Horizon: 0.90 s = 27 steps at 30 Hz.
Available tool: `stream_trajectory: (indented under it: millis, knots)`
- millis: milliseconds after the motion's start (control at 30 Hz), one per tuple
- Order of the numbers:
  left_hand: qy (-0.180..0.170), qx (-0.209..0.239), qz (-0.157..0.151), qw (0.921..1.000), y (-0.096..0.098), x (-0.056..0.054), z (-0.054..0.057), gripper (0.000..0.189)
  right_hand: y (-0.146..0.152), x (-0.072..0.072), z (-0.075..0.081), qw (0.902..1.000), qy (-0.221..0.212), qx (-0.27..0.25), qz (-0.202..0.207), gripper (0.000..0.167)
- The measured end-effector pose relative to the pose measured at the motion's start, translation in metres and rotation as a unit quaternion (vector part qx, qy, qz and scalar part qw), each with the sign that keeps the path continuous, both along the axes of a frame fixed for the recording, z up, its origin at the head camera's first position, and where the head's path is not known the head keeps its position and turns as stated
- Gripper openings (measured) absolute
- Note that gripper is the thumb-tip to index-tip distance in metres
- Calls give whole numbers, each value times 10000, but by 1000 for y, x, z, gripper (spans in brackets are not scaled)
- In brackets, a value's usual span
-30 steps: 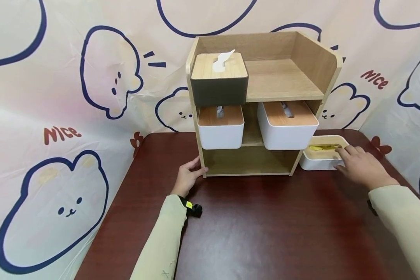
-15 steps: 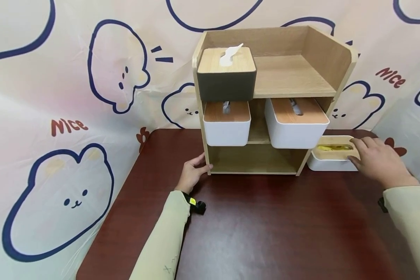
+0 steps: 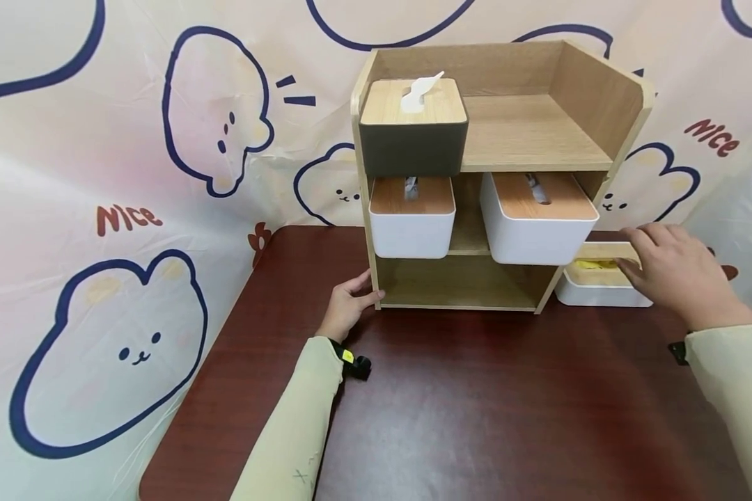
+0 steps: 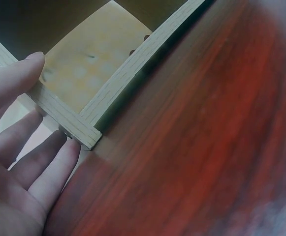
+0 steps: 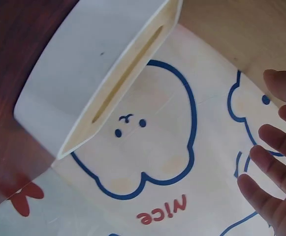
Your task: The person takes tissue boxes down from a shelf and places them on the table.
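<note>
Between the left hand's (image 3: 346,306) thumb and fingers, the wooden shelf (image 3: 533,132) is being pinched at its lower side edge, likely to steady it. Near the right hand (image 3: 683,278), whose fingers are hanging loosely spread and touching nothing, the low white box (image 3: 604,297) is standing on the table (image 3: 476,403). Above the left fingers, the left white box (image 3: 412,235), right white box (image 3: 542,240) and dark box (image 3: 413,149) are jutting forward, perhaps being too deep for their places.
</note>
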<state>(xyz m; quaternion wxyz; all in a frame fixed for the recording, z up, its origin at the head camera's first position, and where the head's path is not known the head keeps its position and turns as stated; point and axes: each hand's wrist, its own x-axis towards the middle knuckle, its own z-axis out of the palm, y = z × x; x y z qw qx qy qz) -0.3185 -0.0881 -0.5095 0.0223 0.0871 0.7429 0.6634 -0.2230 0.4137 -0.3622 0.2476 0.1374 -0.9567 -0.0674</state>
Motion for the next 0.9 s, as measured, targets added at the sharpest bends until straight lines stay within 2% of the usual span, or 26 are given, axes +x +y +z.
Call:
stream_trajectory:
  millis: [133, 367, 667, 900]
  knots:
    - [105, -10, 20, 9999, 1, -1, -2, 64, -5, 0, 3, 9995, 268, -82, 138, 51]
    - [29, -12, 2, 10000, -1, 0, -2, 64, -13, 0, 9, 9962, 718, -87, 494, 51]
    - [94, 0, 71, 9999, -1, 2, 0, 64, -25, 4, 24, 9914, 1165, -90, 596, 53]
    - [118, 26, 85, 9999, -1, 2, -1, 62, -33, 6, 35, 9792, 1661, -104, 1165, 46]
